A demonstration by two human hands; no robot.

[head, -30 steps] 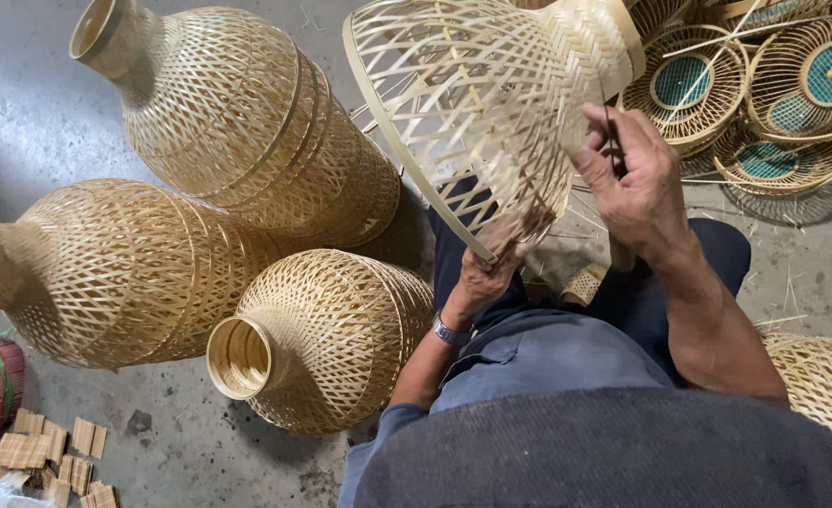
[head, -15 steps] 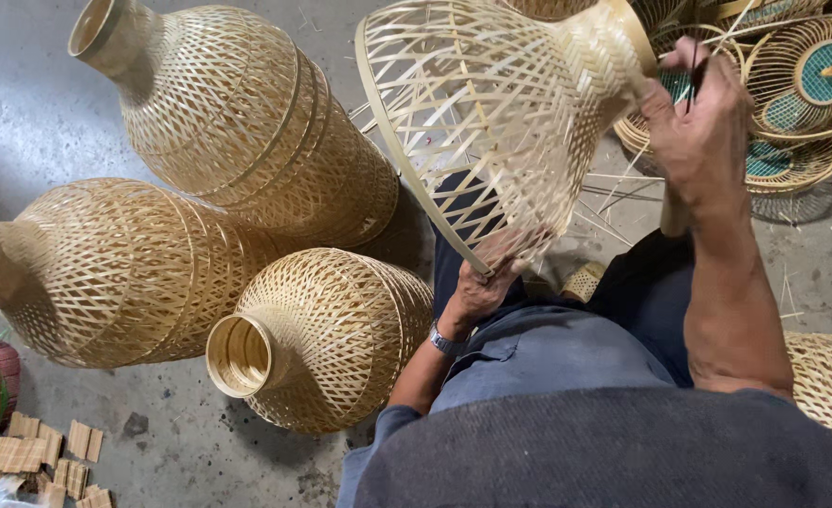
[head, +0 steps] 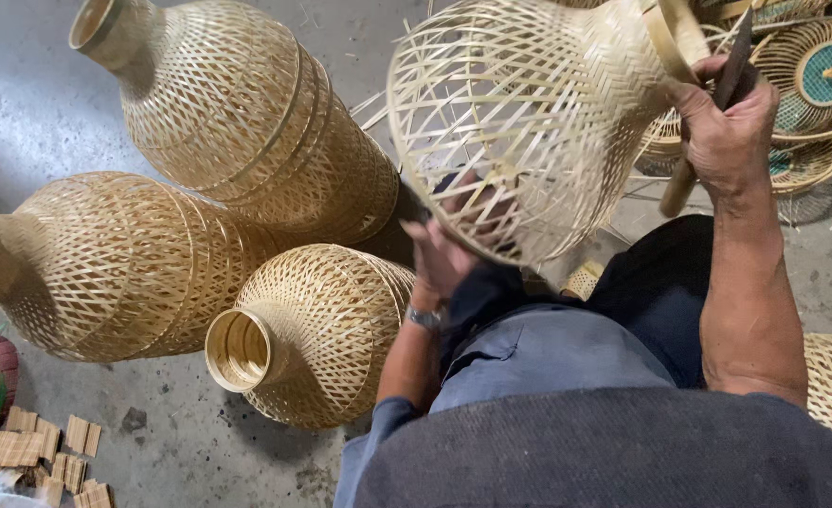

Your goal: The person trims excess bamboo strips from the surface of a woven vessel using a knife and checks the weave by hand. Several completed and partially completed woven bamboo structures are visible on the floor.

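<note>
I hold a bell-shaped woven bamboo lampshade [head: 529,122] up over my lap, its wide open rim turned toward me. My left hand [head: 449,249] grips that rim from below, fingers partly inside the weave. My right hand [head: 722,127] is closed around a dark knife with a wooden handle [head: 708,113], pressed against the shade's narrow neck at the upper right. The blade tip is hidden behind my fingers.
Three finished woven shades lie on the concrete floor: a stack [head: 237,113] at the top left, one [head: 105,263] at the left, a smaller one [head: 308,329] by my knee. Round woven trays [head: 816,85] pile at the top right. Small bamboo pieces [head: 44,452] lie at the bottom left.
The shade has swung up and to the right, its rim turning more toward me. My right hand moved up to the neck with the knife; my left hand stayed on the rim.
</note>
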